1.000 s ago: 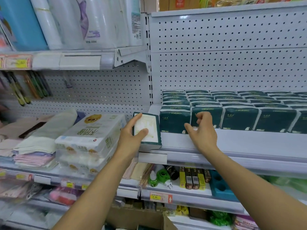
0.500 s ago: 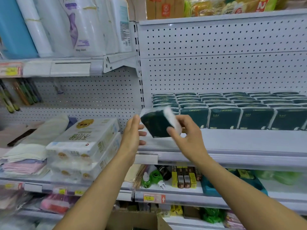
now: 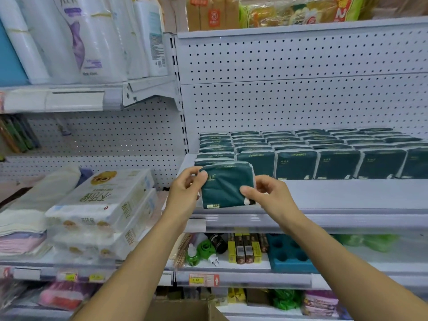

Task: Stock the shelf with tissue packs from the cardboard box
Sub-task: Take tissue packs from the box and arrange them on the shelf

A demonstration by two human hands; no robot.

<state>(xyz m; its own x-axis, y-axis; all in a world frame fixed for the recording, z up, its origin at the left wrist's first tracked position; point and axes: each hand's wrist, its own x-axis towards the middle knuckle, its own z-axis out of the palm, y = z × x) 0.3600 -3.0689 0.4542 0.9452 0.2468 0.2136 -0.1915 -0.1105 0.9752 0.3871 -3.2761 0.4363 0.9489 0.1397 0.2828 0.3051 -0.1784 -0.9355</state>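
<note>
A white metal shelf (image 3: 324,195) with a pegboard back (image 3: 289,100) ran across a shop aisle, its rear part filled with rows of dark green tissue packs (image 3: 296,164) standing upright and its front strip bare. The left hand (image 3: 185,193) and right hand (image 3: 271,195) both gripped one green tissue pack (image 3: 225,186) by its side edges, upright and facing the camera, at the shelf's left front corner; whether its base touched the shelf could not be told. To the left lay stacked white tissue bundles (image 3: 102,205). Below, small bottles and boxes (image 3: 243,250) sat on a lower shelf. The cardboard box (image 3: 183,310) was cut off at the bottom edge, its contents unseen. The price labels were too blurred to read.
</note>
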